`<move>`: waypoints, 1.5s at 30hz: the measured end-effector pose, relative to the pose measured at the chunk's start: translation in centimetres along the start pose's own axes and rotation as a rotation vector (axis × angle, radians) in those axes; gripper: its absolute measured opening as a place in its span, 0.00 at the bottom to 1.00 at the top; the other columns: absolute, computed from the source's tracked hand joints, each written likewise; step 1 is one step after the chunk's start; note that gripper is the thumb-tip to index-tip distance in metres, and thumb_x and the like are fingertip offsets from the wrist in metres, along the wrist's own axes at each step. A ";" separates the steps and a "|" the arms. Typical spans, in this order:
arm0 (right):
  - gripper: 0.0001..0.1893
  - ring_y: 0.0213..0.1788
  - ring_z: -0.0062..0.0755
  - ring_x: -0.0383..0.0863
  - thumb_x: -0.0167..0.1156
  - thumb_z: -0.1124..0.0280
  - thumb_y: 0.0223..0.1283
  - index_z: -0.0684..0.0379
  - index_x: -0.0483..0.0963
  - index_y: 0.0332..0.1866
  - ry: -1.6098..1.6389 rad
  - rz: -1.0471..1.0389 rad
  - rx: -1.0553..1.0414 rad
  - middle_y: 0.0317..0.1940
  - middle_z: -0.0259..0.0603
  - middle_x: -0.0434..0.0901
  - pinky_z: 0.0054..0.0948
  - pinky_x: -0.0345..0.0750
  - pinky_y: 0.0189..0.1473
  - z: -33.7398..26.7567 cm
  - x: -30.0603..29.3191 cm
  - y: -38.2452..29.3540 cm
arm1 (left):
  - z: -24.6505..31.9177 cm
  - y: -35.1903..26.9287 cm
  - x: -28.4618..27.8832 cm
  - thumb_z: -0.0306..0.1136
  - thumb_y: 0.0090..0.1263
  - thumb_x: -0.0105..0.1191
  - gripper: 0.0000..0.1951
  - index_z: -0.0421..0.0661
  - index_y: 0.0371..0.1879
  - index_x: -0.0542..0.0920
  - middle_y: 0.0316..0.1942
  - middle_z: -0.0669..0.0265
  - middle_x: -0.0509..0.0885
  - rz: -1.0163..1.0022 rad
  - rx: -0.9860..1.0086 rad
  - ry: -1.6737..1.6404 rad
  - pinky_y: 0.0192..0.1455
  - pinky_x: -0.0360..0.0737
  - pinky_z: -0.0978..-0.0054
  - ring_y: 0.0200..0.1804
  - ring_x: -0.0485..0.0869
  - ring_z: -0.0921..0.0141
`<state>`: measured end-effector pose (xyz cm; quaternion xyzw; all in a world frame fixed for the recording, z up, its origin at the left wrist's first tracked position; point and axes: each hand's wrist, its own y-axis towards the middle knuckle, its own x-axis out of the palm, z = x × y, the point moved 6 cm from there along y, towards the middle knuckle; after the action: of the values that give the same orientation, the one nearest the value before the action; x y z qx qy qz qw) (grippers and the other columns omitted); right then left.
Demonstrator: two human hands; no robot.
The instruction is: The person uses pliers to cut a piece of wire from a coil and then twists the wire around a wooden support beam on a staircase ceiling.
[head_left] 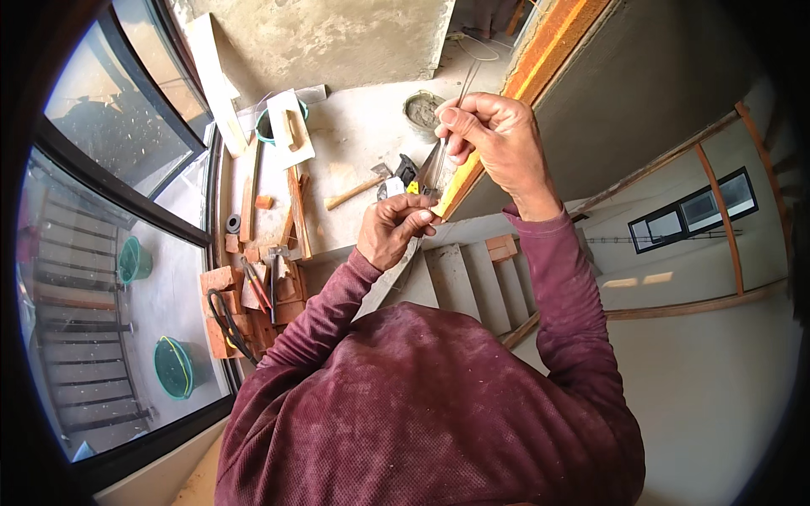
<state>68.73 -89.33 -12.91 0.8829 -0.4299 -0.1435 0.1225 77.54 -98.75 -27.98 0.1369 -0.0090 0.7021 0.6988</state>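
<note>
Thin metal wire strands (439, 163) run between my two hands, pinched at both places. My right hand (500, 136) is raised higher in the view, with thumb and fingertips closed on the strands, whose loose ends stick out above. Lower and to the left, my left hand (393, 229) grips their lower part between thumb and forefinger. Both hands are close to an orange-brown wooden beam (557, 47) that slants down from the upper right. Its lower end appears beside my left fingertips; whether the wire touches it I cannot tell.
A hammer-like tool (357, 191) and a bucket of mortar (423, 111) stand beyond my hands. A plastering float (292, 129) rests over a green bucket (264, 126). Left are stacked bricks (221, 278), red-handled pliers (255, 288) and glazed doors (114, 164). Concrete stairs (471, 278) descend below.
</note>
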 end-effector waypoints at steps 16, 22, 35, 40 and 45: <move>0.10 0.22 0.16 0.79 0.59 0.68 0.62 0.65 0.77 0.31 0.008 0.102 -0.122 0.23 0.35 0.80 0.15 0.75 0.22 -1.0 -0.9 0.0 | 1.8 -1.5 -1.7 0.32 0.72 0.50 0.11 0.40 0.46 0.76 0.26 0.67 0.80 0.265 0.169 -0.139 0.25 0.66 0.87 0.25 0.72 0.82; 0.10 0.21 0.15 0.78 0.58 0.69 0.62 0.64 0.78 0.29 -0.077 0.054 -0.110 0.22 0.35 0.80 0.15 0.75 0.23 -1.1 -0.6 -0.1 | 1.8 -1.4 -1.9 0.40 0.76 0.40 0.20 0.33 0.50 0.74 0.45 0.54 0.81 0.352 0.240 -0.150 0.38 0.81 0.75 0.39 0.81 0.70; 0.08 0.19 0.20 0.77 0.61 0.74 0.55 0.69 0.76 0.26 -0.295 -0.186 -0.025 0.13 0.41 0.75 0.25 0.72 0.23 2.6 2.5 -2.1 | 6.7 3.1 0.2 0.37 0.74 0.45 0.18 0.36 0.53 0.76 0.48 0.60 0.81 0.136 0.282 -0.231 0.54 0.74 0.75 0.48 0.79 0.72; 0.09 0.26 0.21 0.79 0.61 0.70 0.57 0.68 0.77 0.31 -0.326 -0.299 -0.047 0.21 0.46 0.79 0.27 0.74 0.30 3.6 2.1 -2.2 | 6.3 3.3 -0.2 0.37 0.73 0.46 0.16 0.37 0.48 0.79 0.41 0.63 0.83 0.066 0.167 -0.116 0.51 0.75 0.76 0.43 0.79 0.75; 0.13 0.39 0.23 0.80 0.52 0.69 0.67 0.65 0.74 0.51 0.054 -0.297 -0.004 0.36 0.38 0.83 0.25 0.79 0.44 5.7 3.5 -2.6 | 6.5 4.1 -0.4 0.37 0.74 0.46 0.13 0.40 0.34 0.79 0.48 0.59 0.81 0.126 0.222 -0.139 0.48 0.75 0.77 0.42 0.77 0.77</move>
<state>70.65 -91.04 -19.64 0.9402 -0.2906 -0.1371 0.1134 74.70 -100.53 -21.05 0.2606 0.0119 0.7300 0.6318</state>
